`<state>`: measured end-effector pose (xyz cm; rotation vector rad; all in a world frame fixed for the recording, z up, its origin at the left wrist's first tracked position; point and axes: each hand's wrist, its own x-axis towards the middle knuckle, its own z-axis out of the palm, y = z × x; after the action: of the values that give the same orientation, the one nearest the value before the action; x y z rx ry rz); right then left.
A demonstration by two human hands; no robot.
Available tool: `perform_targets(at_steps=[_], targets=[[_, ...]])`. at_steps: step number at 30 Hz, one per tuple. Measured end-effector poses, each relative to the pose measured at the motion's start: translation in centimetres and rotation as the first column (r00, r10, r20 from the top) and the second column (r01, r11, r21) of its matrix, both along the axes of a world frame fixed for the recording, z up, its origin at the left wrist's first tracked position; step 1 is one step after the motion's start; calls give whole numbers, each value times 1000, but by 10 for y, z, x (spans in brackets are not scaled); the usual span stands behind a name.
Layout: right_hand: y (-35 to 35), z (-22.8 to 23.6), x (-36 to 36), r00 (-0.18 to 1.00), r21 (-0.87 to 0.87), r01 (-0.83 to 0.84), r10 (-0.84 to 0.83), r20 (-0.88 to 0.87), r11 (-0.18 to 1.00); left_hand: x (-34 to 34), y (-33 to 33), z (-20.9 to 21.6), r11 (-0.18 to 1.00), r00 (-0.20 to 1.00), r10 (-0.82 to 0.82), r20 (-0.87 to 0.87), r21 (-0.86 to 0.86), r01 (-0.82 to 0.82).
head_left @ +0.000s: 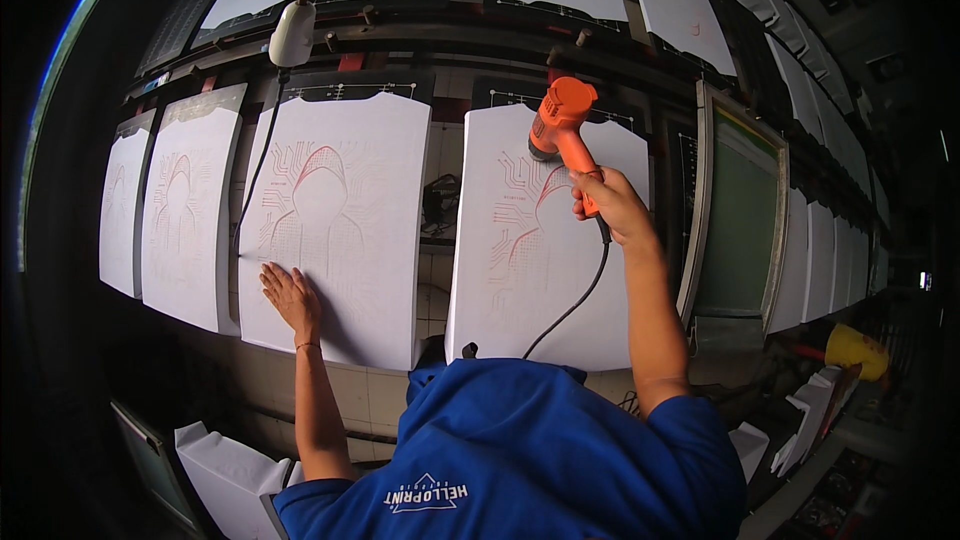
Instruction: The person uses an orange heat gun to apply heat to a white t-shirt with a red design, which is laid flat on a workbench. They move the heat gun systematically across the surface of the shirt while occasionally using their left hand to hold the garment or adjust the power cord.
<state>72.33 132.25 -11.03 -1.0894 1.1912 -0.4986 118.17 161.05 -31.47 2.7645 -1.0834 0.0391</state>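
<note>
My right hand (612,202) is wrapped round the handle of an orange heat gun (568,120). Its dark nozzle points down at a white shirt (490,310) stretched over a black board, where red and grey line art is partly hidden by the tool. From the handle a black cord (580,300) runs back toward my body. My left hand (290,297) lies flat, fingers stretched out, on the lower left part of another white shirt (380,310). That shirt bears a hooded figure in thin red and grey lines.
A framed printing screen (740,230) stands at the right of the boards. A white socket box (293,35) hangs from above with a black cable. More white shirts on boards (185,210) line both sides and the far row. A yellow container (857,352) sits at lower right.
</note>
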Motion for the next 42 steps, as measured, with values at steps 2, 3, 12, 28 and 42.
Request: perform_targets(at_steps=[2,3,12,28,42], targets=[[3,3,-1,999,8,-27,28,-26,1000,-26,-6,6,996,996,-92,-17,0,92],[8,10,-4,999,26,-4,4,-34,1000,-40,-7,7,987,987,-158,-23,3,158],[42,27,-22,988,82,-122,129,-82,989,-6,22,-4,994,993,-109,49,-19,111],[26,15,11,980,40,-190,192,-53,981,-39,-7,7,973,973,-232,13,-8,232],[-4,1,36,989,24,-146,145,21,989,-10,-65,-2,962,961,-273,40,-3,273]])
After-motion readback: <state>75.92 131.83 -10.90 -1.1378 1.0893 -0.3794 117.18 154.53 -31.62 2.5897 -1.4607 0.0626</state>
